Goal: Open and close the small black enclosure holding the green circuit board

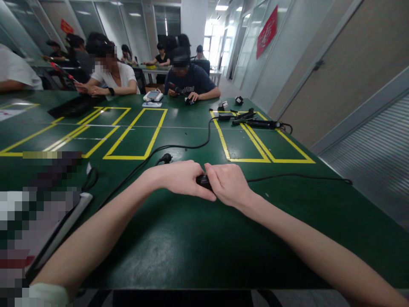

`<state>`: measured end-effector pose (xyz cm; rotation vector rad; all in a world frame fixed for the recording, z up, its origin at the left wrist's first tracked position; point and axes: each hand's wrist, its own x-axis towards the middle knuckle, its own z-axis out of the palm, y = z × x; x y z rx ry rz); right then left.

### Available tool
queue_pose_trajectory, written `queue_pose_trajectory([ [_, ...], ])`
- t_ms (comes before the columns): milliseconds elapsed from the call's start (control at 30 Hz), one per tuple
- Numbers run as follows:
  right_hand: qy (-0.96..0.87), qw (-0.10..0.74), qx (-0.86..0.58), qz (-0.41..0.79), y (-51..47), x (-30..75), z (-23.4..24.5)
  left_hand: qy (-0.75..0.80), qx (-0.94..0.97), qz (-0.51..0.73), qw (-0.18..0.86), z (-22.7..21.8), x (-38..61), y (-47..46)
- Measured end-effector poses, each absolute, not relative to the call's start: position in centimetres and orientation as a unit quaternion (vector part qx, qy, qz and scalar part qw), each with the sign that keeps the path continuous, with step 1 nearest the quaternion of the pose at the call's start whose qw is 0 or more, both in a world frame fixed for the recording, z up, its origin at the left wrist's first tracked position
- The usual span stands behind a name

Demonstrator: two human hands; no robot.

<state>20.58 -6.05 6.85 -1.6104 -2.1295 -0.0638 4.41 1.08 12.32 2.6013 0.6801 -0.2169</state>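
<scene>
Both my hands meet in the middle of the green table. My left hand and my right hand are closed around a small black object, of which only a sliver shows between the fingers. A thin black cable runs from my right hand off to the right. A black plug lies just behind my left hand, and its cord curves away toward the far side.
Yellow tape rectangles mark the tabletop. Black tools and adapters lie at the far right. A slim white and grey device rests at my left. Two people sit opposite, handling small items; others work at tables behind.
</scene>
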Motion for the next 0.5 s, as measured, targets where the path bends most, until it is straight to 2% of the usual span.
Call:
queue_pose_trajectory([
  [200, -0.791, 0.281, -0.539, -0.063, -5.9, 21.3, 6.9, 0.255, 0.951, -0.036, 0.171, 13.4, 4.2, 0.7],
  [300, -0.789, 0.273, -0.544, -0.078, -5.9, 21.6, 7.0, 0.256, 0.956, -0.026, 0.139, 13.7, 4.0, 0.9],
  [500, -0.805, 0.282, -0.503, -0.138, -5.8, 22.2, 6.6, 0.238, 0.957, -0.003, 0.165, 13.3, 4.2, 0.5],
])
